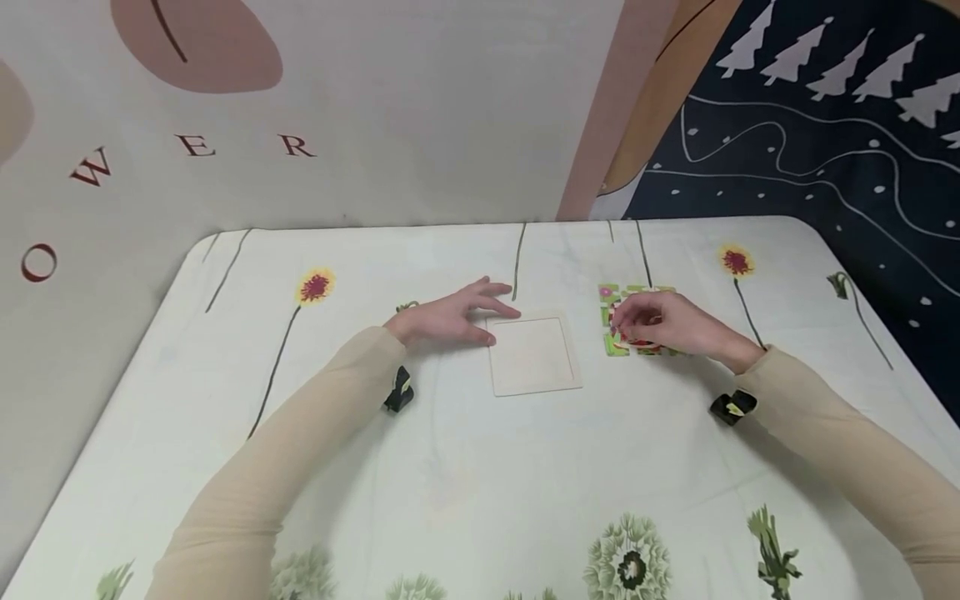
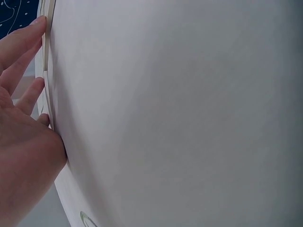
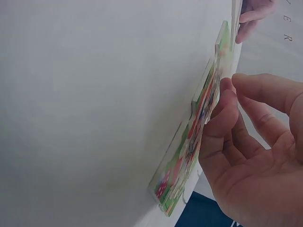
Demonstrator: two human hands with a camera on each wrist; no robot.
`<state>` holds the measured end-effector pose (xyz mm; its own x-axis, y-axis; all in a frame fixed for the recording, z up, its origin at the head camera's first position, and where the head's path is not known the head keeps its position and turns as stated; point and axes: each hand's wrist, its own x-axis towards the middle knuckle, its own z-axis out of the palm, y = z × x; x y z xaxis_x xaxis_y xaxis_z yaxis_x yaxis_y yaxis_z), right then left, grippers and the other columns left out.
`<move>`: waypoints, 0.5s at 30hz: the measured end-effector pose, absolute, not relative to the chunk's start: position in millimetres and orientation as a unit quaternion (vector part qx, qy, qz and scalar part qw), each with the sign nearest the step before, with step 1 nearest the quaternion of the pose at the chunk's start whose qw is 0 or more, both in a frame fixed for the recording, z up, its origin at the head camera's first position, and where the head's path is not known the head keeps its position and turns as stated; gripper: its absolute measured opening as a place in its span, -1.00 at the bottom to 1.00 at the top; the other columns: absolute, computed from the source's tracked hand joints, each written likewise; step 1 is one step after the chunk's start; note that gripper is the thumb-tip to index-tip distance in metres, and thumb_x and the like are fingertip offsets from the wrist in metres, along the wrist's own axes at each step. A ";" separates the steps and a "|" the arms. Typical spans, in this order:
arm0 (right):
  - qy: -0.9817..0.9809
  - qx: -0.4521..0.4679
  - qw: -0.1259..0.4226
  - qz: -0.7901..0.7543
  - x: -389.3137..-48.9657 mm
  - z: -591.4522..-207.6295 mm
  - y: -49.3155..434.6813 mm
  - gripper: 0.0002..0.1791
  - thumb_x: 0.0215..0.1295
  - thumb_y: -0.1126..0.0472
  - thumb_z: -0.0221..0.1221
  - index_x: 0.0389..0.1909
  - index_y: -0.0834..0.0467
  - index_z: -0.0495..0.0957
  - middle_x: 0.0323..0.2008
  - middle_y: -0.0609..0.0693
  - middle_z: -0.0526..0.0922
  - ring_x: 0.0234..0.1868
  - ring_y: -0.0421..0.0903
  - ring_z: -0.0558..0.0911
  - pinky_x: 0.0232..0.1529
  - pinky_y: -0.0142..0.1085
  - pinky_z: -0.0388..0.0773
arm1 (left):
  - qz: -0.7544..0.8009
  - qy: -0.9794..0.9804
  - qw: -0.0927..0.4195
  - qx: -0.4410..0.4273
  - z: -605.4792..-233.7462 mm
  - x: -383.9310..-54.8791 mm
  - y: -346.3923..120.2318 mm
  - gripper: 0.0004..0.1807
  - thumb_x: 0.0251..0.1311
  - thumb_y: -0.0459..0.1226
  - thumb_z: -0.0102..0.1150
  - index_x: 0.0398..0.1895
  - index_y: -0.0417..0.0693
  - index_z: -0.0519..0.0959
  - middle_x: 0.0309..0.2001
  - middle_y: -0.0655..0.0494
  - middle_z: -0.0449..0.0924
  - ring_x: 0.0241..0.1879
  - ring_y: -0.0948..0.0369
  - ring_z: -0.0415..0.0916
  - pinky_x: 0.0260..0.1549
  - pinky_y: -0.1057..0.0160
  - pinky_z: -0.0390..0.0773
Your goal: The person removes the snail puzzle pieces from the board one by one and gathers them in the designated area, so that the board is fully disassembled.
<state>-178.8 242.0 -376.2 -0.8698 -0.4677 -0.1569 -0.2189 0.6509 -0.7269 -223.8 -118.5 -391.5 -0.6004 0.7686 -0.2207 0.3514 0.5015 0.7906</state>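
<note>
My left hand [image 1: 457,315] lies at the left edge of a thin, pale square tray [image 1: 534,354], its fingers spread and the fingertips touching the rim. In the left wrist view, the fingers [image 2: 23,45] reach along the tray's thin edge. To the tray's right lies a group of flat green-and-red puzzle pieces [image 1: 617,344], seen edge-on in the right wrist view. Over these pieces is my right hand [image 1: 663,323], its fingers loosely bent and the thumb close to the index fingertip. No piece shows between them. The hand hides much of the picture.
A white cloth with printed flowers [image 1: 315,287] covers the table [image 1: 450,467]. Behind the far edge hangs a printed backdrop [image 1: 435,125] with letters, turning dark blue at the right. Black devices [image 1: 733,407] sit at both wrists.
</note>
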 end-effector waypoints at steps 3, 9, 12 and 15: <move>0.899 -0.188 0.164 -0.361 -178.2 -374.0 242.8 -0.82 0.39 0.42 0.25 -0.04 0.30 0.67 -0.15 0.10 0.72 -0.26 -0.09 0.56 -0.27 -0.35 0.50 | 0.362 0.819 0.286 0.342 -392.3 -224.3 -118.8 -0.42 0.31 -0.37 0.28 0.42 -0.15 0.49 0.65 -0.07 -0.04 0.64 -0.03 -0.52 0.51 -0.21 -0.34; 0.913 -0.178 0.150 -0.335 -176.2 -369.4 253.9 -0.84 0.42 0.36 0.25 -0.04 0.27 0.68 -0.15 0.09 0.71 -0.22 -0.05 0.57 -0.27 -0.34 0.50 | 0.353 0.826 0.275 0.344 -393.1 -220.9 -117.3 -0.42 0.31 -0.36 0.27 0.41 -0.15 0.49 0.64 -0.11 -0.01 0.64 -0.08 -0.46 0.52 -0.20 -0.29; 0.921 -0.170 0.139 -0.322 -175.2 -368.6 263.9 -0.83 0.44 0.33 0.23 -0.03 0.27 0.67 -0.15 0.09 0.71 -0.18 -0.02 0.59 -0.27 -0.35 0.51 | 0.331 0.839 0.248 0.354 -391.3 -216.8 -117.1 -0.44 0.32 -0.36 0.25 0.40 -0.17 0.50 0.61 -0.19 0.05 0.63 -0.16 -0.34 0.52 -0.17 -0.21; 0.926 -0.154 0.136 -0.316 -174.3 -367.5 274.3 -0.80 0.47 0.30 0.20 0.01 0.29 0.66 -0.10 0.15 0.70 -0.11 0.05 0.61 -0.20 -0.32 0.52 | 0.311 0.855 0.223 0.351 -384.2 -212.5 -120.2 -0.46 0.35 -0.35 0.23 0.40 -0.19 0.50 0.59 -0.25 0.09 0.62 -0.19 -0.23 0.52 -0.15 -0.13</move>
